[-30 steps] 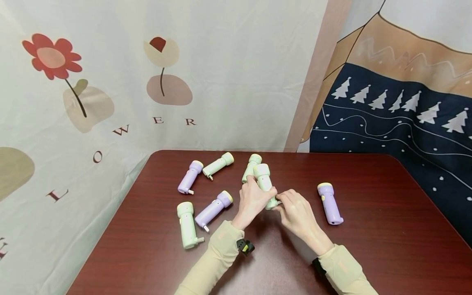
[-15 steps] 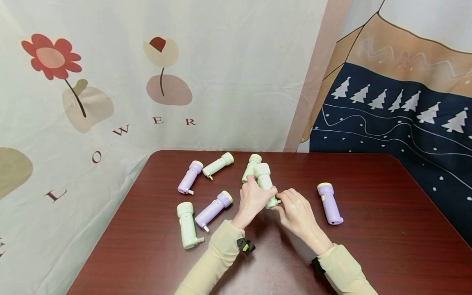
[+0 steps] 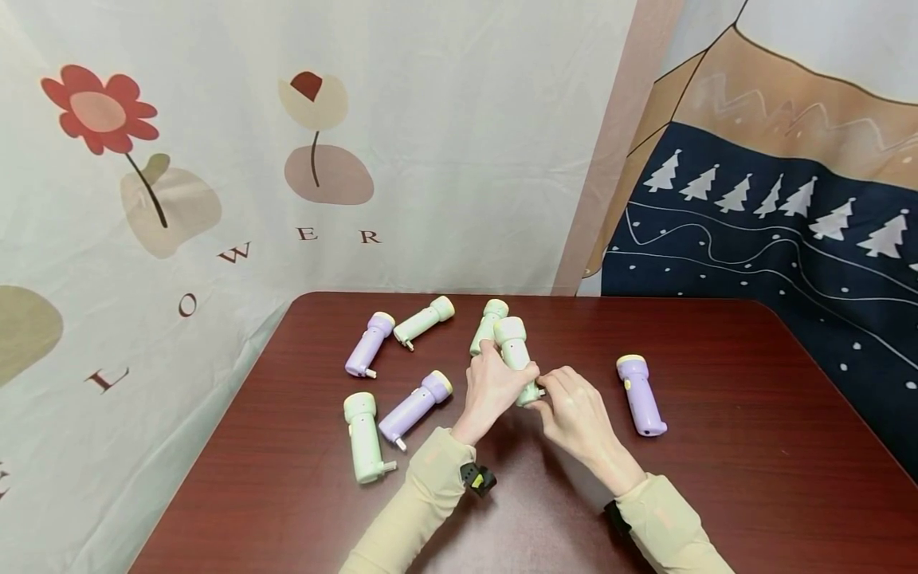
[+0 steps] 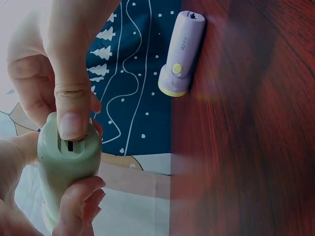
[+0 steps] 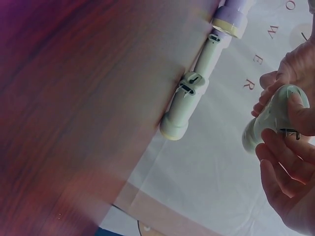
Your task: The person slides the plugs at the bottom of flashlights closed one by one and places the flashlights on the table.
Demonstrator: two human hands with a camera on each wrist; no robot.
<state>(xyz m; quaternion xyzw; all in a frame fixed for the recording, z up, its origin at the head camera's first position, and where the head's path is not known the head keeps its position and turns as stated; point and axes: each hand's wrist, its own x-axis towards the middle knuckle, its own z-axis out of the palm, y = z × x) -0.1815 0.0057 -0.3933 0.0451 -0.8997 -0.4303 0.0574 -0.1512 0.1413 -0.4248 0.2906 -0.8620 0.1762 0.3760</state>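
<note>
You are holding the green flashlight (image 3: 513, 347) above the middle of the worktop (image 3: 724, 343), your left hand (image 3: 495, 388) wrapping its barrel (image 3: 515, 359) and your right hand (image 3: 578, 414) pinching its near end by the plug (image 3: 541, 391). It is probably feeling light, stiff and slightly slick, the barrel offering the safest hold. Your right hand is mostly hiding the plug, whose angle is staying unclear.
</note>
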